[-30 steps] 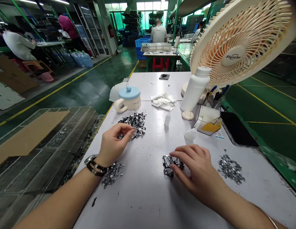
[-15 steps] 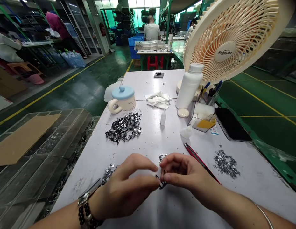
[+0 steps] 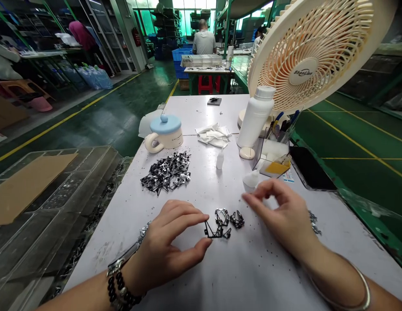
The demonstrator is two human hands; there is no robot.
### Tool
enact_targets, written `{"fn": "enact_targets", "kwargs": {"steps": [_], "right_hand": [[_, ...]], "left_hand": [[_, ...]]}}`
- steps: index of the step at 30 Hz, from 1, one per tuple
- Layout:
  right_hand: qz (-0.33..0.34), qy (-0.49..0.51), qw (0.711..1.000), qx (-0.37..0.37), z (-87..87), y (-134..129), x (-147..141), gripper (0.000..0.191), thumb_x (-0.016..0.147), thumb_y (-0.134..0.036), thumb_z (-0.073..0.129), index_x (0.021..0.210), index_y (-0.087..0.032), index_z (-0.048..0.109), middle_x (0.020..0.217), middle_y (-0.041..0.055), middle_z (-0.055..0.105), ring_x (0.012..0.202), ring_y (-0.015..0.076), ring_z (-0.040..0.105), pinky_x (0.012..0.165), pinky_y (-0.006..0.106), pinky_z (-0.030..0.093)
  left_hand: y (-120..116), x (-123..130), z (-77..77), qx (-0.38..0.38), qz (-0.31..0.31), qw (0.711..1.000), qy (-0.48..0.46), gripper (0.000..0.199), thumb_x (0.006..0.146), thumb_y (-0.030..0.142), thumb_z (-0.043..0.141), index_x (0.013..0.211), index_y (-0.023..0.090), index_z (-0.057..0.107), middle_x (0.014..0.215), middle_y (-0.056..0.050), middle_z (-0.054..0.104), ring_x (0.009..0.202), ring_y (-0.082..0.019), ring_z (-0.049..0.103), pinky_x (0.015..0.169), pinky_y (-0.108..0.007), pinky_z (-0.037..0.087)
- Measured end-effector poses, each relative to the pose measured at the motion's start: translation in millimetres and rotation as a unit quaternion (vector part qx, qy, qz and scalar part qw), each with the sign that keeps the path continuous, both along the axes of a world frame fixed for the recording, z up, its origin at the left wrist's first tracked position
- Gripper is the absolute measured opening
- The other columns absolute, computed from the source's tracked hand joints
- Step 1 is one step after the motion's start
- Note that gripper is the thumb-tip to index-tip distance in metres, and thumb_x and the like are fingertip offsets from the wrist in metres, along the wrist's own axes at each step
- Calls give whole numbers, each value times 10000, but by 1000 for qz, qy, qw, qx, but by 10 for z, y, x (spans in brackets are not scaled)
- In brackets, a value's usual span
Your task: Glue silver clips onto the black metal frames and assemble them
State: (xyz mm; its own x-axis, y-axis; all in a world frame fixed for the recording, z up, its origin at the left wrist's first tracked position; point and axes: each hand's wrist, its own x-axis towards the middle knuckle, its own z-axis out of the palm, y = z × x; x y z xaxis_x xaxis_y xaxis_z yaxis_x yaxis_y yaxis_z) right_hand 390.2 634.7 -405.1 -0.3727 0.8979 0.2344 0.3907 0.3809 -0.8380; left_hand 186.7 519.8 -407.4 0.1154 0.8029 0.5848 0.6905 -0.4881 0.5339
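My left hand [image 3: 171,242] holds a small black angular frame piece [image 3: 214,235] between thumb and index finger, low over the table. Just beyond it lie several black and silver clip-like parts [image 3: 222,216] and a small dark cluster [image 3: 237,219]. My right hand [image 3: 279,211] is to the right, its thumb and curled fingers close together near a small white nozzle-like piece [image 3: 250,179]. What those fingers pinch, if anything, is hidden. The red and black slim tool lying there earlier is covered by this hand.
A heap of black metal parts [image 3: 167,172] lies left, by a lidded mug [image 3: 167,134]. Small silver pieces [image 3: 313,222] are partly behind my right hand. Farther back stand a small bottle [image 3: 219,160], white bottle [image 3: 255,116], tool holder [image 3: 275,157] and fan [image 3: 304,65].
My hands were together at the small parts. The right hand has moved away to the right, over the red and black tool. The left hand stays with the black piece.
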Motion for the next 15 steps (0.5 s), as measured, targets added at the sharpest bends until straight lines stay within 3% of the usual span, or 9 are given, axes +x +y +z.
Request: {"fn": "enact_targets", "kwargs": {"steps": [2,3,5,8,10,12,15], "right_hand": [[-99,-77,990,71,-58,241,80,315,717,-415,664,681,-205,432,601,-38,477,540,111,441,503,261,365],[-113,-117,984,74,-101,359,109,336,693,-433,681,724,-210,432,615,-39,478,532,117,438,494,268,358],[-91,-164,979,80,-195,550,136,346,677,-436,690,803,-206,465,672,-14,507,556,143,459,495,289,354],[-44,-161,980,105,-257,629,108,243,728,-380,647,728,-197,487,800,39,545,662,172,507,567,323,399],[-19,-67,993,92,-206,537,69,214,743,-338,644,724,-201,479,950,56,573,801,190,552,661,333,445],[23,85,996,15,-107,375,35,204,746,-303,663,818,-217,493,1035,53,599,906,202,577,724,337,473],[99,258,951,-141,19,130,13,188,774,-317,662,863,-244,513,797,6,648,741,167,615,648,304,499]], "left_hand": [[11,-9,-5,1,3,1000,-1,325,697,115,678,1007,171,600,871,-72,646,810,-192,586,751,-358,482],[16,-13,-8,1,3,1000,-1,322,699,119,680,1006,174,601,871,-71,649,810,-192,586,751,-361,482],[26,-18,-17,0,1,1000,-4,317,699,122,684,1002,173,605,867,-71,652,811,-192,584,755,-366,481],[35,-24,-32,-2,0,1000,-7,313,702,125,685,1003,169,607,856,-70,656,807,-190,580,757,-368,481],[36,-27,-44,-8,0,1000,-7,310,706,136,687,1004,169,608,859,-67,658,811,-189,578,765,-371,480],[36,-29,-57,-16,-5,1000,-7,298,707,145,690,995,167,614,864,-63,662,822,-190,576,779,-376,478],[43,-30,-73,-37,-20,999,-6,285,713,153,689,990,162,622,864,-56,668,839,-195,570,802,-388,469]]}}
